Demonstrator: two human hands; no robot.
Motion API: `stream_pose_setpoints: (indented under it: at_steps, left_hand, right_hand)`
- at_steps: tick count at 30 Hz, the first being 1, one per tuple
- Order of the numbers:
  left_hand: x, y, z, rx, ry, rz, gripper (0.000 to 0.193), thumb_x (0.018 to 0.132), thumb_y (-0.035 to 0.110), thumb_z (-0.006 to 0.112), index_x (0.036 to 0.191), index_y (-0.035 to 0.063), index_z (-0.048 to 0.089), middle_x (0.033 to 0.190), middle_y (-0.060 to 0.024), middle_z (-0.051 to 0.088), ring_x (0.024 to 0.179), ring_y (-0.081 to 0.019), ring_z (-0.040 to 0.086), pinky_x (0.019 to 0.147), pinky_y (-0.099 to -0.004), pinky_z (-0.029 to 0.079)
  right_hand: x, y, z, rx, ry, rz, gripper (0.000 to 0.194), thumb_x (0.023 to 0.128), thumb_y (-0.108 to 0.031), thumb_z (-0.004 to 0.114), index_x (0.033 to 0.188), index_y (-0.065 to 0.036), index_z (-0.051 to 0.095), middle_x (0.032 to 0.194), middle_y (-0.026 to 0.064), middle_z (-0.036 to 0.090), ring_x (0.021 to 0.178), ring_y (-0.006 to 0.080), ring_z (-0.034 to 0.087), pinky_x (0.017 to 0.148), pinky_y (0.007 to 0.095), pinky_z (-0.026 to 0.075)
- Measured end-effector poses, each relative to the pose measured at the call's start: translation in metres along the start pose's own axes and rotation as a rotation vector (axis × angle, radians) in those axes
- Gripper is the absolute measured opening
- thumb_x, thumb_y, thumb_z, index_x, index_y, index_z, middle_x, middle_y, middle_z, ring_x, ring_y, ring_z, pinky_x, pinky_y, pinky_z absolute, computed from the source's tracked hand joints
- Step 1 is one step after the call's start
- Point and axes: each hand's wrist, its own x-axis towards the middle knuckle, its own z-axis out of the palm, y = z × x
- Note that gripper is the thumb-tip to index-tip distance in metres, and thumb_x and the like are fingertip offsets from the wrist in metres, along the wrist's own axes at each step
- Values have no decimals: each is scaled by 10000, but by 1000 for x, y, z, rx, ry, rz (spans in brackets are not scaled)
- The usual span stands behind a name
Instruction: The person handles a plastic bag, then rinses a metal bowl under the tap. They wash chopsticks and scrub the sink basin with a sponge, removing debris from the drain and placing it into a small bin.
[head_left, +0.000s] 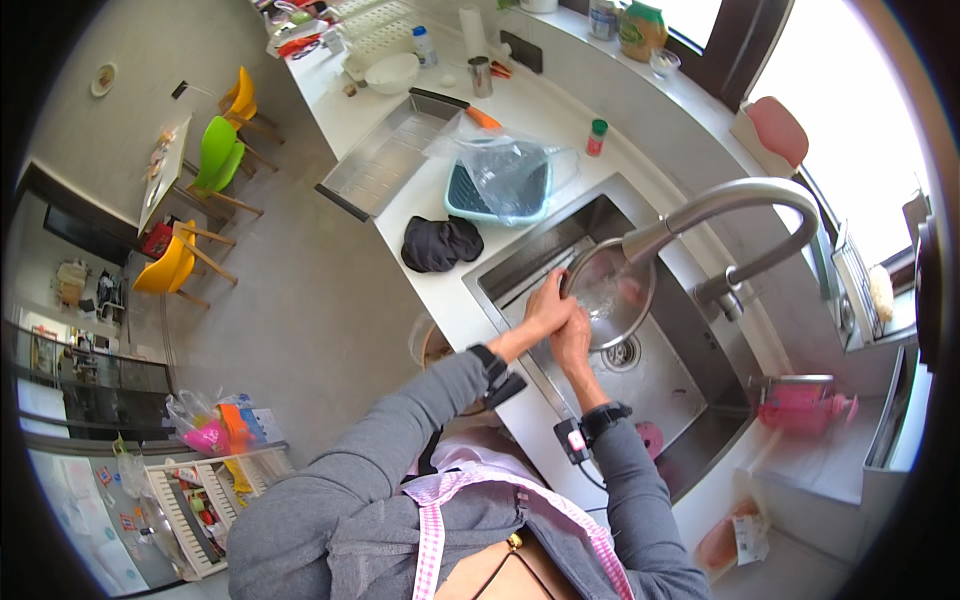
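Observation:
Beneath the spout of the steel faucet (795, 196) is a round, shiny metal bowl (626, 319), tilted over the sink (671, 382). Water splashes inside it. My left hand (549, 306) grips the bowl's left rim, its fingers partly hidden behind the edge. Just below, my right hand (573, 336) holds the near rim, and the two hands touch. The sink drain (622, 352) shows below the bowl.
Left of the sink lie a dark cloth bundle (441, 244), a blue basket (459, 196) with a clear plastic bag (510, 176), and a steel draining tray (375, 161). A green-capped shaker (596, 138) stands behind. A pink pump bottle (802, 409) is at the right.

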Motion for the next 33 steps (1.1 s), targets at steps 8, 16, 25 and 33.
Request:
stream_pose_setpoints:
  at_steps: [8, 16, 25, 33]
  left_hand:
    - [26, 2, -28, -53, -81, -86, 612, 660, 212, 608, 1229, 21, 486, 952, -219, 644, 872, -337, 645, 791, -383, 508]
    - [43, -4, -28, 32, -189, -17, 550, 693, 175, 595, 1208, 7, 503, 914, -135, 643, 730, -192, 639, 511, -301, 515]
    - [48, -33, -26, 319, -257, 474, 417, 768, 297, 620, 1078, 18, 603, 876, -165, 656, 982, -320, 601, 879, -361, 451]
    - [42, -8, -8, -217, -510, 113, 542, 909, 469, 480, 780, -32, 643, 694, -63, 608, 669, -120, 527, 632, -287, 426]
  right_hand:
    - [-13, 23, -44, -397, -85, -179, 182, 782, -72, 528, 955, -58, 582, 994, 66, 619, 1044, 207, 556, 977, 527, 313]
    - [-19, 20, -23, -391, -13, 11, 272, 717, -52, 627, 976, -132, 611, 1017, 65, 624, 1051, 275, 542, 980, 603, 273]
    - [-6, 37, -123, 26, -288, 76, 323, 608, -183, 804, 822, -40, 608, 810, 87, 623, 810, 243, 574, 667, 339, 451]
    - [65, 83, -126, 463, -246, 442, 557, 749, -304, 719, 1189, -25, 522, 1190, 118, 561, 1109, 234, 517, 934, 326, 397]
